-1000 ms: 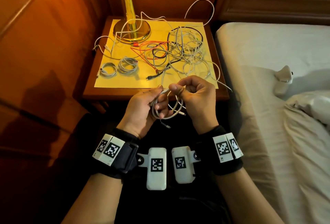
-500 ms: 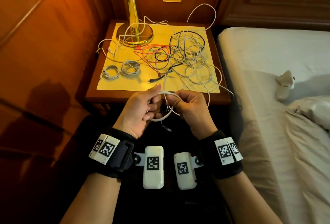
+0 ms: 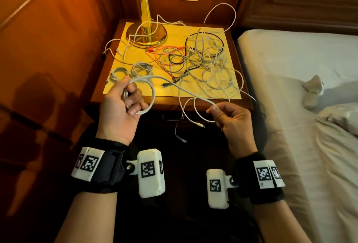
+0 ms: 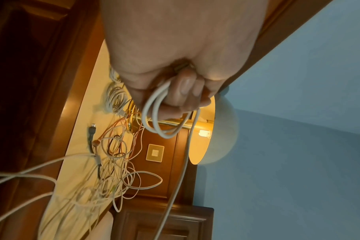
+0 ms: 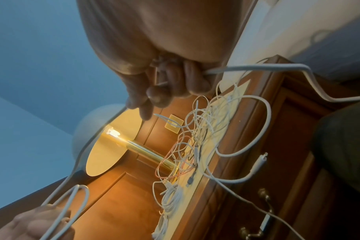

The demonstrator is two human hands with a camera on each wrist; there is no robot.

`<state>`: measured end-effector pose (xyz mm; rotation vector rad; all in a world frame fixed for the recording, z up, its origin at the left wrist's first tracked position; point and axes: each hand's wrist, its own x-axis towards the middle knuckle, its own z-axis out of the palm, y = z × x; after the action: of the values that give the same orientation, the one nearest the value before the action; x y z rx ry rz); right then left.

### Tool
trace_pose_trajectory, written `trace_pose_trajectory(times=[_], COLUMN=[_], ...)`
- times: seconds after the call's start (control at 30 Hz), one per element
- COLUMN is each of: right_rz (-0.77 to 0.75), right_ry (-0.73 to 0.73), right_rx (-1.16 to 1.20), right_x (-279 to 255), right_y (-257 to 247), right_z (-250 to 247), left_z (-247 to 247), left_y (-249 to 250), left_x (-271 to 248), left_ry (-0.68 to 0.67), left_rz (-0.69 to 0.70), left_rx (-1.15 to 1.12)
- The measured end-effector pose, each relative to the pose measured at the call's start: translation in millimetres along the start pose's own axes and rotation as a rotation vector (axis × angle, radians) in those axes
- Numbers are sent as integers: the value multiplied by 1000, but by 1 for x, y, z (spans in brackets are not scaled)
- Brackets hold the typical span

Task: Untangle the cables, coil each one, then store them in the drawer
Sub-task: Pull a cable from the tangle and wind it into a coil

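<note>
My left hand [image 3: 127, 103] grips a small coil of white cable [image 3: 149, 95] in front of the nightstand; the loops [image 4: 162, 120] hang from its curled fingers. The same cable runs right to my right hand [image 3: 217, 110], which pinches it between thumb and fingers [image 5: 195, 81]. Its free end with a plug [image 3: 201, 126] dangles below. A tangle of white, red and black cables [image 3: 199, 62] lies on the yellow mat [image 3: 124, 89]. Two coiled white cables [image 3: 131, 69] lie at the mat's front left. The drawer front [image 5: 263, 199] with brass handles is closed.
A brass lamp base [image 3: 146, 33] stands at the nightstand's back left, with cables looped round it. The bed [image 3: 310, 64] lies to the right, holding a small white object [image 3: 313, 91]. Wood panelling [image 3: 48, 39] closes the left side.
My hands have moved apart: the left one up and to the left with the coil, the right one to the right, drawing a length of white cable out between them.
</note>
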<state>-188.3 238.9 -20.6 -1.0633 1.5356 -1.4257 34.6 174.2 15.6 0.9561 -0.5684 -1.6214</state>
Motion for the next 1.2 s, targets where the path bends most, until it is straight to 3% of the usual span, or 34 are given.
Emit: trace_pose_trajectory(times=[0.2,0.33,0.57,0.63,0.77,0.87,0.97,1.07,1.2], right_rz=[-42,100,204,225,232,207,169,152,142], right_ry=[45,138,223,153,-158,-456,-643,-716,-685], right_rx=[32,173,46,-134,-423,-415,-248,-149,-31], right_x=[-11,-10,1,0,-10,-19,-24,-25,-25], right_y=[5,8,14,22,18,-2,-17,-23,-21], right_z=[12,8,18,19,20,20,20,21,20], left_z=[-6,-12,3,7,14,15,16,20,22], left_y=[-14,-20,-24,-26,-31,-38,-46,-48,-49], left_x=[-7,-8,-8,-9,-7,-6,-7,-9,-11], left_ry=[86,135,56,44,29,-6,-54,-67,-77], left_rz=[58,27,75,98,155,187,191,216,231], left_rx=[-68,-91,-33,29,224,382,443,446,390])
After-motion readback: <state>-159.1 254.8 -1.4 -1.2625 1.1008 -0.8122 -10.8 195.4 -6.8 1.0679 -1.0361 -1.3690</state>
